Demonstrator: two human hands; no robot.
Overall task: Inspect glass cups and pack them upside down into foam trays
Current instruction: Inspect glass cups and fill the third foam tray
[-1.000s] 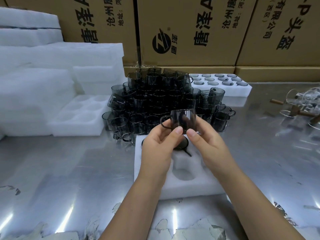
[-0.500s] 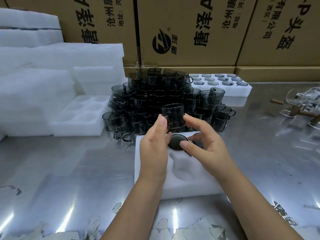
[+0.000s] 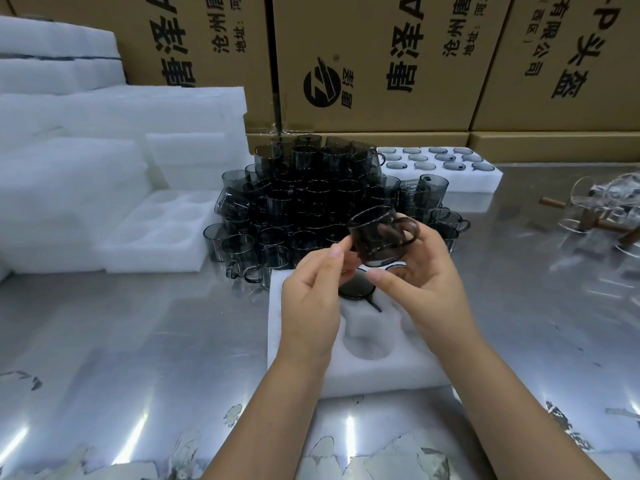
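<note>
New cup (image 3: 377, 237) now up off the pile (image 3: 304, 202), right hand (image 3: 426, 282) gripping, left hand (image 3: 311, 299) pinching it: inspection next, foam tray (image 3: 381, 372) beneath.

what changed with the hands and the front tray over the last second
The cup held a second ago went upside down into the front foam tray, beside the one already there. Both hands then reached to the pile. Now the right hand holds a fresh cup tilted above the tray, and the left hand pinches its side. Spare trays and boxes stayed put.
</note>
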